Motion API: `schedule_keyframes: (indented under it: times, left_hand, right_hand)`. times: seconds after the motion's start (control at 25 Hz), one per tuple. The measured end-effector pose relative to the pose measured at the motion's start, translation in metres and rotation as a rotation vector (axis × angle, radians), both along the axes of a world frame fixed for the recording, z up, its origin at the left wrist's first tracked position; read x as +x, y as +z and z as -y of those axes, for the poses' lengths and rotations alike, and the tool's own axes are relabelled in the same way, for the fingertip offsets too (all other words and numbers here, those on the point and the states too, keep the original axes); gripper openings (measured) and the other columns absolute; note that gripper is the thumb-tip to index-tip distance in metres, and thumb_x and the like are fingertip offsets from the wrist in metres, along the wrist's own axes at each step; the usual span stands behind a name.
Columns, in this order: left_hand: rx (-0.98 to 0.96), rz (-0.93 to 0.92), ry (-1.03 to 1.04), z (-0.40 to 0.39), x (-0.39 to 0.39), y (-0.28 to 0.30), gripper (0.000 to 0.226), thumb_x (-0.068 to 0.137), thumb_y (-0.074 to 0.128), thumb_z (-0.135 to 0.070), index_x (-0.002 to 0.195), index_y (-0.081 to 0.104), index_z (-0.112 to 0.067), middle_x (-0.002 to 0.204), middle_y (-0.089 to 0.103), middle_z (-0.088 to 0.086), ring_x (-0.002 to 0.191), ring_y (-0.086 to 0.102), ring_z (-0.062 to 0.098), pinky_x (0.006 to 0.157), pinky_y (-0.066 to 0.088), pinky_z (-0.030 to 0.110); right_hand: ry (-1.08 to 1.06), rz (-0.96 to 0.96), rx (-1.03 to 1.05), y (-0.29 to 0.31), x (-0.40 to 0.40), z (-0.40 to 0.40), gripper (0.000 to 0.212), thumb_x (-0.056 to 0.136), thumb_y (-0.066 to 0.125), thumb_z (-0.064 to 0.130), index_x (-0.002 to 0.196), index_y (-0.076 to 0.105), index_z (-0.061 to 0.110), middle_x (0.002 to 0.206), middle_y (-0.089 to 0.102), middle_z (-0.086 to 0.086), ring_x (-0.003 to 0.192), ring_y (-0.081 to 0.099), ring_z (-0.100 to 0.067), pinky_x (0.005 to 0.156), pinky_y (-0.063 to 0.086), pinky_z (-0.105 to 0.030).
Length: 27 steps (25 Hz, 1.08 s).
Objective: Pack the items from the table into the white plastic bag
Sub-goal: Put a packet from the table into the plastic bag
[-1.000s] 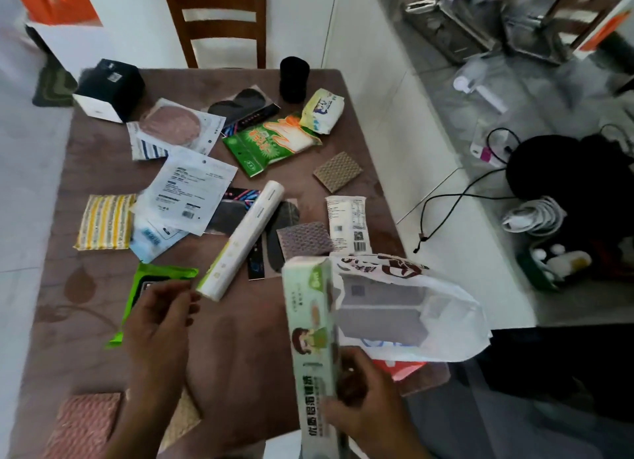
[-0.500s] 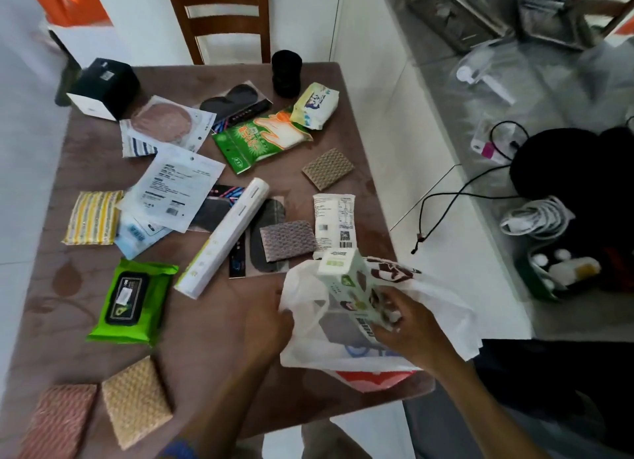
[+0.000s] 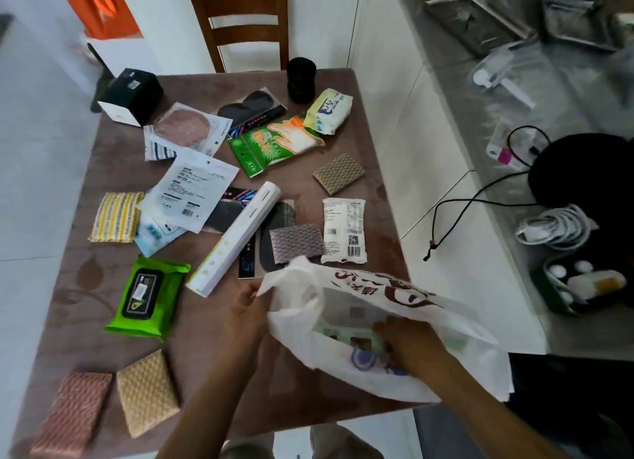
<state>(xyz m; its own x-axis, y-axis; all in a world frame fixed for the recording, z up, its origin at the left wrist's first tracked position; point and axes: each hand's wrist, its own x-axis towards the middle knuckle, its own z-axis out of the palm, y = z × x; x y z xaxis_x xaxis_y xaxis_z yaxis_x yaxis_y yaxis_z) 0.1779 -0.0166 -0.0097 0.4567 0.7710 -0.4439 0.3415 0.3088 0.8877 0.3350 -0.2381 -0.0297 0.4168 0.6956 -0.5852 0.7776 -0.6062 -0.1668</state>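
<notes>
The white plastic bag (image 3: 394,307) with red print lies at the table's near right corner, its mouth facing left. My left hand (image 3: 245,307) pinches the bag's rim and holds it apart. My right hand (image 3: 408,338) reaches inside the bag, gripping the green-and-white box (image 3: 346,333), which shows faintly through the plastic. On the brown table (image 3: 206,355) remain a long white roll box (image 3: 235,237), a green wet-wipe pack (image 3: 147,297), several sponges and several flat packets.
A black-and-white box (image 3: 132,94) and a black cylinder (image 3: 301,79) stand at the far edge, before a wooden chair (image 3: 243,19). Two scouring pads (image 3: 109,403) lie at the near left. Right of the table is a grey counter with cables (image 3: 480,201) and clutter.
The box went from held upright beside the bag to fully inside it, my right hand following it in. My left hand moved right from the table and took the bag's rim.
</notes>
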Motion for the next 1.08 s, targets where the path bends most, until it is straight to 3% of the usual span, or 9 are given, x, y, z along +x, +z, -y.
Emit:
schedule_keyframes:
  times: [0.08,0.16,0.28,0.4,0.56,0.68,0.88,1.0,1.08]
  left_hand:
    - [0.014,0.027,-0.129,0.003,0.001,0.008,0.021,0.093,0.056,-0.009,0.090,0.069,-0.024,0.087,0.073,-0.004,0.081,0.067,0.009,0.068,0.053,0.020]
    - [0.008,0.029,-0.208,0.002,0.000,0.008,0.016,0.092,0.058,-0.007,0.099,0.068,-0.016,0.094,0.071,0.000,0.088,0.067,0.013,0.067,0.053,0.019]
    - [0.127,-0.018,-0.299,-0.001,-0.011,0.017,0.032,0.085,0.070,-0.015,0.115,0.060,-0.019,0.106,0.067,-0.005,0.096,0.064,0.010,0.070,0.052,0.018]
    - [0.517,-0.063,-0.304,-0.001,-0.026,0.027,0.052,0.079,0.072,-0.019,0.124,0.048,-0.031,0.117,0.052,-0.021,0.106,0.052,-0.003,0.084,0.045,0.011]
    - [0.720,-0.205,-0.523,-0.013,-0.042,0.004,0.040,0.087,0.057,-0.030,0.122,0.052,-0.048,0.124,0.047,-0.030,0.115,0.052,0.002,0.098,0.046,0.032]
    - [0.757,-0.203,-0.621,-0.029,-0.049,-0.007,0.053,0.090,0.052,-0.022,0.123,0.044,-0.062,0.127,0.042,-0.041,0.117,0.044,-0.015,0.097,0.044,0.025]
    - [0.605,-0.179,-0.589,-0.028,-0.059,-0.052,0.042,0.091,0.043,-0.040,0.133,0.043,-0.047,0.136,0.055,-0.009,0.122,0.048,0.002,0.104,0.044,0.038]
    - [0.652,-0.216,-0.589,-0.038,-0.057,-0.067,0.043,0.094,0.030,-0.057,0.124,0.055,-0.040,0.121,0.067,0.004,0.111,0.050,0.000,0.102,0.044,0.029]
    - [0.580,-0.154,-0.574,-0.042,-0.057,-0.068,0.031,0.096,0.037,-0.045,0.117,0.056,-0.033,0.109,0.072,0.006,0.101,0.061,0.009,0.091,0.049,0.025]
  right_hand:
    - [-0.079,-0.060,0.001,0.015,-0.009,-0.011,0.043,0.086,0.066,0.037,0.126,0.055,0.026,0.122,0.062,0.005,0.103,0.063,-0.016,0.091,0.048,-0.020]
    - [-0.203,-0.159,0.143,0.041,-0.018,-0.023,0.046,0.085,0.068,0.039,0.128,0.055,0.033,0.124,0.062,0.012,0.114,0.061,-0.016,0.099,0.047,-0.027]
    - [-0.224,-0.230,0.549,0.077,-0.031,-0.053,0.017,0.090,0.062,0.035,0.106,0.066,0.028,0.105,0.072,0.011,0.094,0.067,-0.007,0.083,0.057,-0.025]
    - [-0.251,-0.369,0.776,0.112,-0.032,-0.110,0.017,0.090,0.062,0.026,0.107,0.067,0.028,0.099,0.070,0.014,0.088,0.065,-0.001,0.073,0.054,-0.013]
    - [-0.131,-0.480,0.677,0.114,-0.015,-0.194,0.018,0.088,0.061,0.018,0.102,0.070,0.026,0.086,0.070,0.015,0.078,0.065,-0.001,0.073,0.056,-0.023]
    - [0.050,-0.199,0.593,0.078,-0.011,-0.261,0.025,0.088,0.059,0.020,0.112,0.064,0.023,0.104,0.071,0.002,0.093,0.066,-0.017,0.074,0.052,-0.030]
    - [0.591,0.232,0.162,-0.014,-0.023,-0.343,0.067,0.083,0.062,0.009,0.143,0.034,0.019,0.146,0.041,-0.008,0.131,0.039,-0.035,0.099,0.037,-0.050]
    - [0.571,0.319,0.094,-0.056,-0.044,-0.358,0.065,0.086,0.058,0.006,0.143,0.031,0.018,0.142,0.047,-0.010,0.137,0.031,-0.039,0.108,0.024,-0.060]
    - [0.566,0.399,0.092,-0.063,-0.048,-0.361,0.062,0.085,0.059,0.007,0.141,0.034,0.017,0.135,0.052,-0.011,0.129,0.037,-0.038,0.105,0.026,-0.059]
